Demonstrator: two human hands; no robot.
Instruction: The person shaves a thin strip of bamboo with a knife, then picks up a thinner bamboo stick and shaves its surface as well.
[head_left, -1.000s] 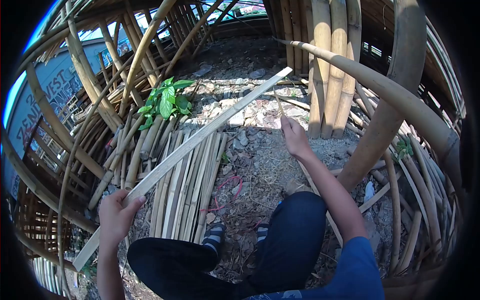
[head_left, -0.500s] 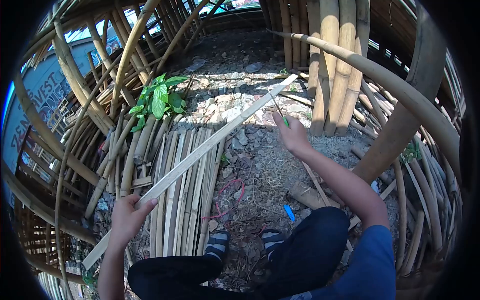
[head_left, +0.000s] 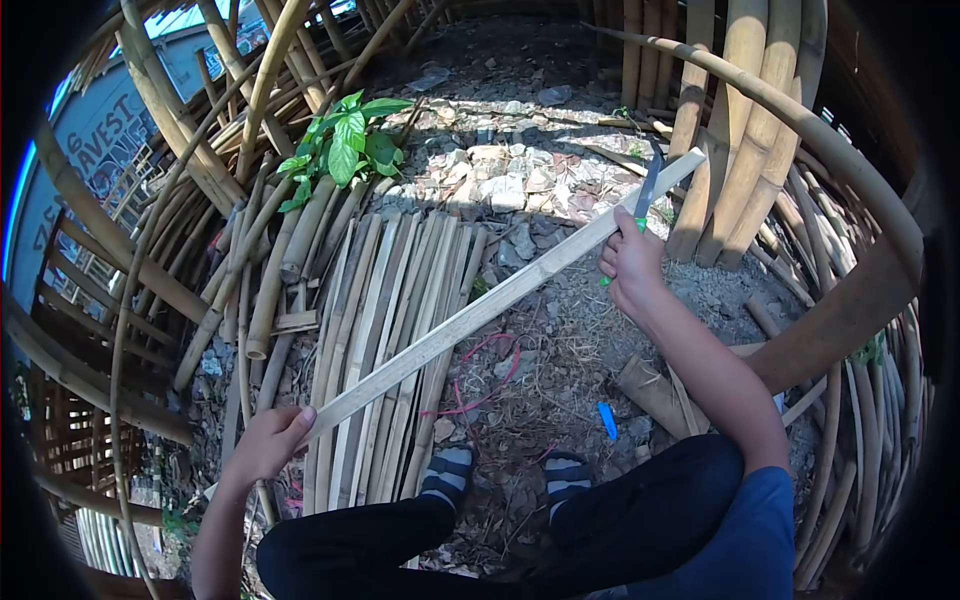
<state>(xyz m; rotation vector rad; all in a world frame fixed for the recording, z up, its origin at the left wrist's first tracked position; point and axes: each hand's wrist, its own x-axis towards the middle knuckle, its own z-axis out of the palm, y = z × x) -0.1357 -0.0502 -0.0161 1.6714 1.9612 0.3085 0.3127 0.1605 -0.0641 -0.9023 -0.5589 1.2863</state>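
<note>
A long pale bamboo slat (head_left: 490,305) runs diagonally across the head view, from lower left up to the right. My left hand (head_left: 268,445) is closed round its lower part, thumb on top. My right hand (head_left: 635,262) grips a knife (head_left: 650,182) by its green handle, near the slat's upper end. The knife's dark blade points upward and overlaps the slat in this view, its flat side showing. Under the slat lies a bundle of similar bamboo slats (head_left: 400,270) on the ground, left of my feet.
Thick bamboo poles (head_left: 745,150) stand at the right, and a curved pole (head_left: 810,125) arches past them. A leafy plant (head_left: 345,145) grows among stacked poles on the left. A pink cord (head_left: 517,350) and a small blue object (head_left: 607,421) lie on the rubble ground.
My right hand has moved right, and the knife has turned so its blade shows broadside. The slat's upper end has shifted right too. My left hand keeps its hold; the view has shifted slightly.
</note>
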